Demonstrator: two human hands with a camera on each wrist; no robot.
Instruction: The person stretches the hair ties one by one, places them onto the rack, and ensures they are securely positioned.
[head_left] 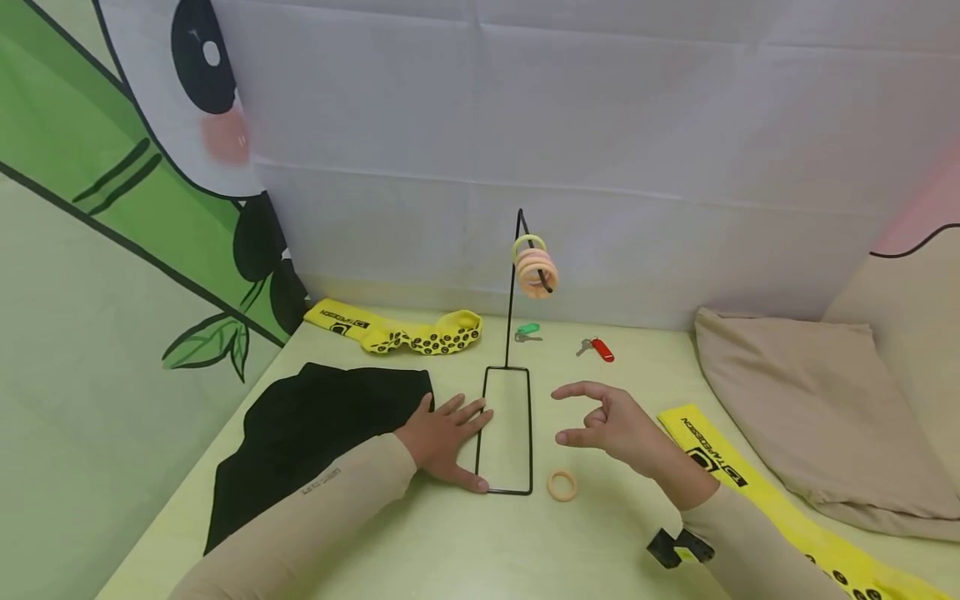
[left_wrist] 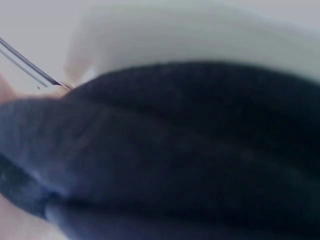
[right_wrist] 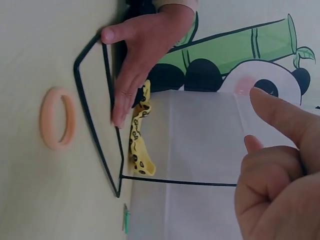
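A loose ring is seen lying flat on the worktop, lower centre of the head view, just right of the stand base's near right corner, apart from it. It sits below and slightly left of the right hand, i.e. nearer the camera than the fingertips; the right hand is clearly the nearer one. In the right wrist view the ring shows at left, w/ the wire base just beside it.

Right hand: held above the worktop, palm turned left, fingers loosely bent, index stretched toward the stand; grip released, nothing is held. Left hand: laid flat on the worktop at the base's left edge, fingers straight, thumb at the near left corner, tips on the wire; grip released, the base is only pressed. Base's long axis runs away from the camera; the upright rises at its far end, w/ more rings hung on the hook, upper centre.

Left wrist view is mostly filled by blurred black cloth.
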